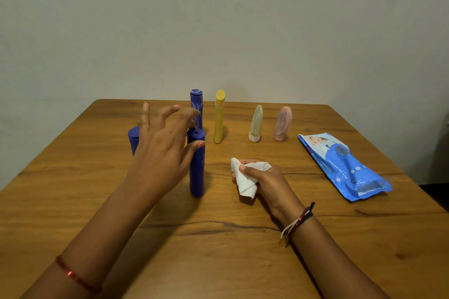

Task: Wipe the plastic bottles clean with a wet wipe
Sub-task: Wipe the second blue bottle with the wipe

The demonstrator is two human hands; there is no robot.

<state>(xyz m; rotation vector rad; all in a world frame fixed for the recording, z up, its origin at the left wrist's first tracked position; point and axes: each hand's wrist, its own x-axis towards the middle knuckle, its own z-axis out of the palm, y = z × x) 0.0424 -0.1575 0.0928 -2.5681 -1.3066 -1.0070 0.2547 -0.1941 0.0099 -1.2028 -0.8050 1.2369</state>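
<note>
A tall blue bottle [197, 170] stands upright at the table's middle. My left hand [165, 143] hovers beside its top with fingers spread, the thumb tip touching the bottle near the cap. My right hand [260, 177] grips a crumpled white wet wipe [245, 177] just right of that bottle, resting low over the table. Another blue bottle [133, 141] stands partly hidden behind my left hand. Farther back stand a third blue bottle [197, 107], a yellow bottle [219, 119], a pale cream tube [256, 124] and a pink tube [282, 124].
A blue pack of wet wipes [345, 165] lies flat on the right side of the wooden table [218, 250]. The table's far edge meets a plain wall just behind the back row of bottles.
</note>
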